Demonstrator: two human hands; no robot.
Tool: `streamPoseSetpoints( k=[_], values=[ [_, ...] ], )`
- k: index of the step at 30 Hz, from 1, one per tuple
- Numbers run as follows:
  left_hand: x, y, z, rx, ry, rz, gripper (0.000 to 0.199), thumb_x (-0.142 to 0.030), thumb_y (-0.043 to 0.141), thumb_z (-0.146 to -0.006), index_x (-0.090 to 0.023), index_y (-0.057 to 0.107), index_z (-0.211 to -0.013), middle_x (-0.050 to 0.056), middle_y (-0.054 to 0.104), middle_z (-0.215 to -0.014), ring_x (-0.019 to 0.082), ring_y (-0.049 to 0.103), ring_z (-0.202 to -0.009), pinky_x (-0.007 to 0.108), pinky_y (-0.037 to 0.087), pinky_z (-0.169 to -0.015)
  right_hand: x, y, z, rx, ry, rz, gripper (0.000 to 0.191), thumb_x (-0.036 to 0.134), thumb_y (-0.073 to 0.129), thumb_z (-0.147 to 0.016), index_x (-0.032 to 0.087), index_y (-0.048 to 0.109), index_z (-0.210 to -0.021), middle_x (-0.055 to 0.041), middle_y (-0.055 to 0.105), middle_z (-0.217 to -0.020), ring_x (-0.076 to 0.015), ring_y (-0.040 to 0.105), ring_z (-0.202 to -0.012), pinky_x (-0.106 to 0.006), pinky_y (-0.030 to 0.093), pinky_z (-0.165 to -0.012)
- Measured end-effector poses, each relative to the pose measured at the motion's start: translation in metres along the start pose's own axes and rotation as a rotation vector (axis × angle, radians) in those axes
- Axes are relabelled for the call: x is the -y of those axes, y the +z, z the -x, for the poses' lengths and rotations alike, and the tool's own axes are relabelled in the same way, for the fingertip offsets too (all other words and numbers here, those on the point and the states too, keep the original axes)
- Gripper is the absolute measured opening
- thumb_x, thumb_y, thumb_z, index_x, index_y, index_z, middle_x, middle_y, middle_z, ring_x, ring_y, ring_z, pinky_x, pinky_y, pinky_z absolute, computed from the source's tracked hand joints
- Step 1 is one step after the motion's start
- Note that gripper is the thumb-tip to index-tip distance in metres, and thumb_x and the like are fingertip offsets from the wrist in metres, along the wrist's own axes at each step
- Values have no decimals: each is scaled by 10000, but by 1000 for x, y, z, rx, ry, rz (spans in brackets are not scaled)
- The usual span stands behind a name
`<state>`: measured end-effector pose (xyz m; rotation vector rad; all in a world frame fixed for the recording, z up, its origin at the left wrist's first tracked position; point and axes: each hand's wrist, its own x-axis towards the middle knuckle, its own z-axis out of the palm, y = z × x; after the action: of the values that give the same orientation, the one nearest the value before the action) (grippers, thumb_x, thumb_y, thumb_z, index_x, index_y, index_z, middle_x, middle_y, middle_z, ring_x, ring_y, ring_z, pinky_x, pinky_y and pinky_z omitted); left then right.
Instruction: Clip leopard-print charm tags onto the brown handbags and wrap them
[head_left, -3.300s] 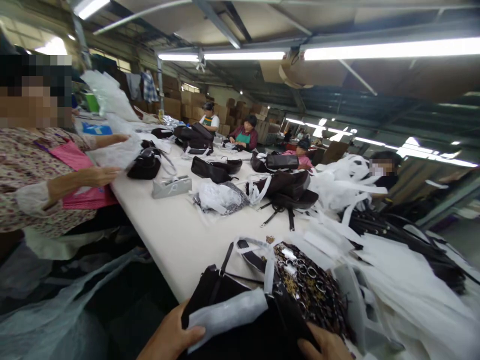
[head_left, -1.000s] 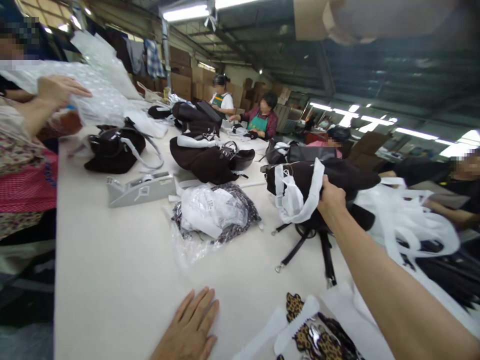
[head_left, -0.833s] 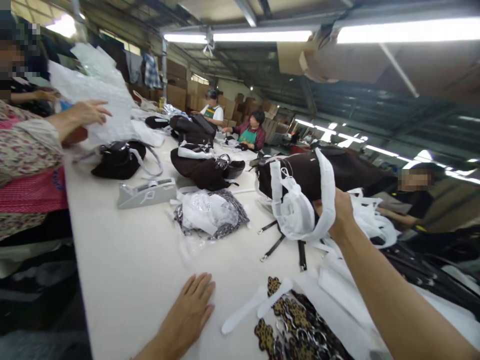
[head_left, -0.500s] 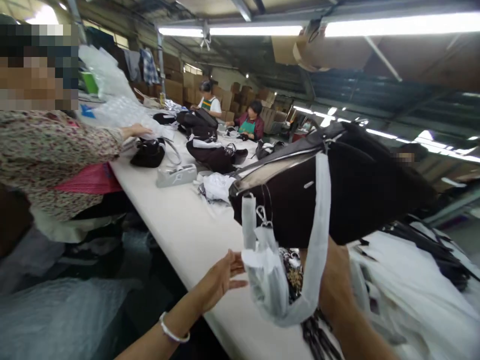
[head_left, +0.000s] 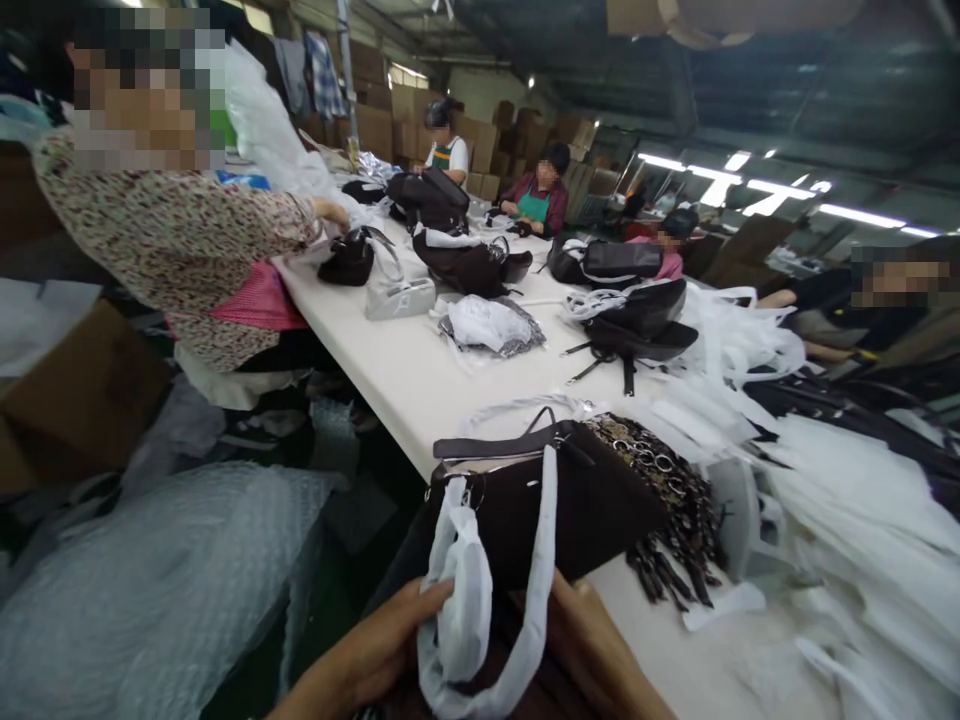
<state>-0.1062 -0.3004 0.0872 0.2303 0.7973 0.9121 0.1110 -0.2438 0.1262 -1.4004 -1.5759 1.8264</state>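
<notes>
A black handbag (head_left: 577, 510) rests at the near table edge, its zip top facing up and its handle (head_left: 546, 560) wrapped in white material. A folded strap (head_left: 463, 600), also wrapped in white, hangs at its front. My left hand (head_left: 394, 635) is closed around that strap, thumb on top. At the bag's lower front edge, my right hand (head_left: 589, 640) grips the bag, its fingertips partly hidden behind the handle. Just beyond the bag lies a pile of dark tassels with metal rings and chains (head_left: 671, 490).
A tape dispenser (head_left: 401, 298), a plastic-wrapped bundle (head_left: 491, 328) and several black bags (head_left: 637, 325) lie farther along the white table (head_left: 360, 350). White wrapped straps (head_left: 847, 490) heap at right. Bubble wrap (head_left: 150, 590) fills the lower left. A person in a patterned top (head_left: 187, 240) stands at left.
The handbag has come down from the air to the near table edge. My left hand, open beside the strap before, has closed on it. My view has shifted, showing more table at right.
</notes>
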Motion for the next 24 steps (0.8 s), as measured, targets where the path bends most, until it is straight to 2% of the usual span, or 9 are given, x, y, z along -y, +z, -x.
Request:
streamPoseSetpoints(
  k=[2,4,7,9,12,16,20,22,24],
  values=[
    [-5,2,4,-57,39,-13,386,-432,731,-784,-127,660,-1011,52,718,-881,162,654,-824,269,515,-797,8,-30,24,64,173,132,421,636,596,-750,223,680,-752,-56,659,-637,-243,652,-592,-364,533,-526],
    [-10,5,7,-91,87,-83,405,-431,713,-805,-134,641,-1070,35,708,-880,140,643,-825,229,513,-778,31,-54,43,-50,177,400,387,580,580,-794,224,653,-662,-53,637,-579,-215,619,-509,-340,511,-476],
    [-16,12,6,-107,121,-235,471,-494,651,-837,-139,611,-1145,0,663,-732,91,573,-583,176,478,-553,76,-59,47,-203,-367,785,242,367,609,-828,277,692,-1037,-97,707,-999,-259,677,-868,-393,575,-736],
    [-19,17,4,-101,122,-303,516,-545,600,-853,-134,599,-1165,-10,632,-667,66,478,-444,165,392,-415,98,-45,33,-51,-680,990,471,177,548,-833,307,575,-1284,-90,584,-1325,-267,565,-1184,-438,495,-977],
    [-26,23,3,-132,150,-267,526,-544,632,-828,-130,592,-1151,-18,603,-639,57,442,-414,160,363,-381,106,-25,2,235,-833,1182,612,36,463,-809,280,490,-1370,-58,452,-1473,-236,359,-1386,-462,309,-1151],
    [-38,25,3,-179,173,-139,544,-546,709,-757,-124,594,-1081,-31,564,-643,38,392,-408,150,345,-359,90,-26,-27,344,-803,1168,516,74,506,-817,244,537,-1303,-48,512,-1418,-210,334,-1391,-429,226,-1191],
    [-52,16,-1,-131,165,-245,506,-580,625,-813,-131,586,-1043,-16,595,-652,33,394,-392,144,330,-369,84,-39,-36,393,-780,993,396,190,561,-858,233,571,-1251,-67,517,-1405,-223,382,-1359,-417,255,-1173],
    [-62,5,-4,-111,123,-377,500,-604,509,-872,-129,586,-1009,-6,609,-608,34,378,-350,144,264,-347,88,-48,-40,341,-717,819,384,267,565,-883,220,558,-1264,-83,549,-1365,-230,464,-1289,-407,320,-1134],
    [-76,-8,-7,-132,111,-563,494,-610,457,-887,-139,588,-959,-8,613,-587,44,378,-331,155,235,-343,93,-61,-49,168,-563,594,350,337,537,-906,208,569,-1230,-82,623,-1240,-233,563,-1149,-380,431,-1027]
  ],
)
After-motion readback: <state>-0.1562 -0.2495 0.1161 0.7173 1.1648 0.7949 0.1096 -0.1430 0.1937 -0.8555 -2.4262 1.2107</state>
